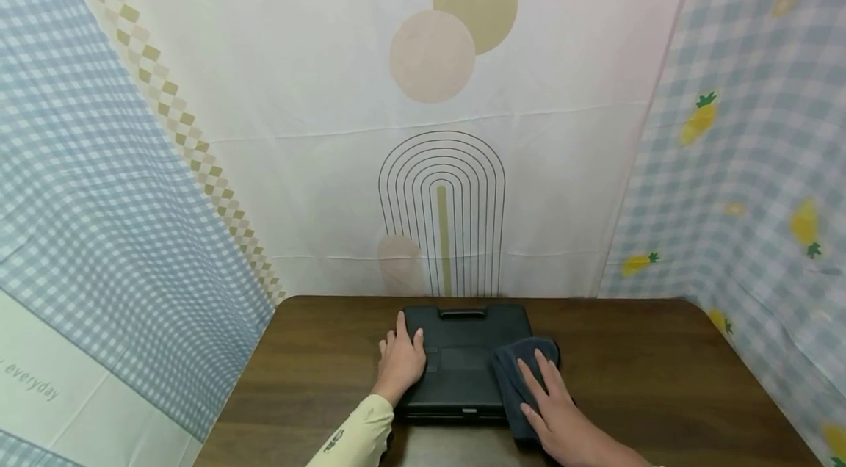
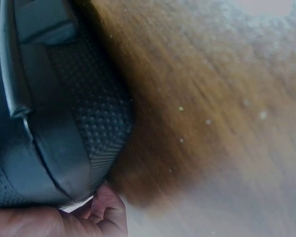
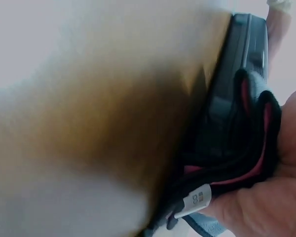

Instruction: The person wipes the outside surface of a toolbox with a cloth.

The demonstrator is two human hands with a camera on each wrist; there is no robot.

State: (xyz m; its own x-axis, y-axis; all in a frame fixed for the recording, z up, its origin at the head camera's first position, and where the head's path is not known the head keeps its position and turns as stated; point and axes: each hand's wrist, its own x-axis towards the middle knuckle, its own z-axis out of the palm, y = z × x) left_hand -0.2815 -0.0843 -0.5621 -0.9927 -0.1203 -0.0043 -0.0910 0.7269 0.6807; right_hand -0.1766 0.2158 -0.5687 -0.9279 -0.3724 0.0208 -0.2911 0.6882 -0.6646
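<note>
Though blurry, black case (image 2: 59, 118), perhaps plastic.

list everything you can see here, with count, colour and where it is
case: 1, black, on the table
cloth: 1, dark blue-grey with black edging, over the case's right side
tag: 1, white, on the cloth's edge
table: 1, brown, under the case
back sheet: 1, white with printed shapes, behind the table
left sheet: 1, blue-and-white checked, left side
right sheet: 1, pale blue checked with yellow fruit prints, right side
sleeve: 1, pale yellow, left arm
left hand: 1, bare, at the case's left edge
right hand: 1, bare, on the cloth
</note>
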